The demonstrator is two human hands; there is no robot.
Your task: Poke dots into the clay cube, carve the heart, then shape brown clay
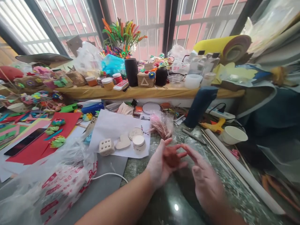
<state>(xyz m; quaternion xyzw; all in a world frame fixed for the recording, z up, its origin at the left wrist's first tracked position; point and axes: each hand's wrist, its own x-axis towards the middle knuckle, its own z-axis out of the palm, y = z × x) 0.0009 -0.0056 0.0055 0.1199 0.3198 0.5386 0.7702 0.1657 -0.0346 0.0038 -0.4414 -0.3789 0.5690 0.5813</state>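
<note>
My left hand [158, 167] is turned palm up and cups a reddish-brown lump of what looks like clay [171, 158]. Its thumb points away from me along the near side of a small clear bag. Beside it, my right hand [207, 179] has its fingers stretched out with nothing in them. The right fingertips come close to the left fingertips; whether they touch I cannot tell. Past the hands, a white sheet [99, 131] bears a white die [106, 147], a pale heart [123, 142], a pale round disc [134, 132] and a small white-lidded jar [139, 143].
A crumpled plastic bag [63, 187] lies at the left, near red paper [70, 120] and a phone [25, 141]. To the right are a grey tube [243, 170], thin sticks, a white cup [233, 135], a yellow glue gun [214, 125] and a dark blue cylinder [200, 106].
</note>
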